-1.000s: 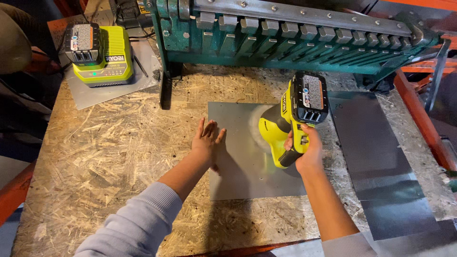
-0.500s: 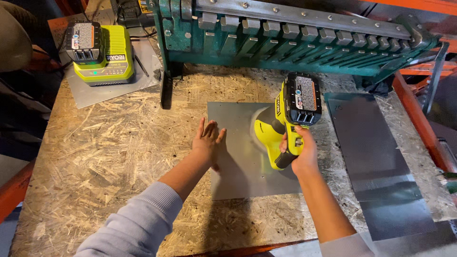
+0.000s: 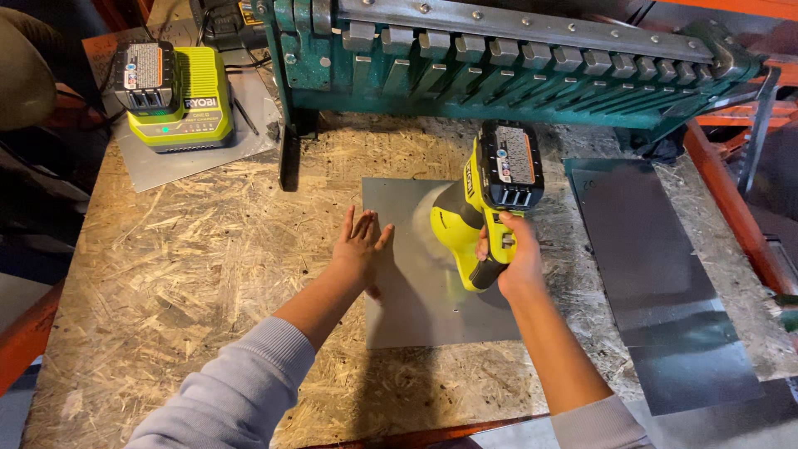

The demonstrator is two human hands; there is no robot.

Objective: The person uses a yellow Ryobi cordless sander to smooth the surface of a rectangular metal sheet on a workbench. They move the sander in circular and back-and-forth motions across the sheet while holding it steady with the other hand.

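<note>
Left hand (image 3: 363, 246): spread flat, fingers splayed, pinning the metal sheet (image 3: 416, 324) to the workbench (image 3: 166, 274) so it cannot shift | Right hand (image 3: 509, 262): wrapped around the grip of the yellow cordless tool (image 3: 486, 204), nose aimed down at the sheet's centre | Sheet: flat, just ahead of the green bending brake (image 3: 515, 66).

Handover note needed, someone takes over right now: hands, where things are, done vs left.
Left hand: flat on the square metal sheet, pinning its left edge to the bench.
Right hand: grips the yellow-green cordless power tool, nose down on the sheet.
Second metal sheet lies to the right; battery charger back left.
Done: one small hole near the tool. Left: cannot tell.
</note>
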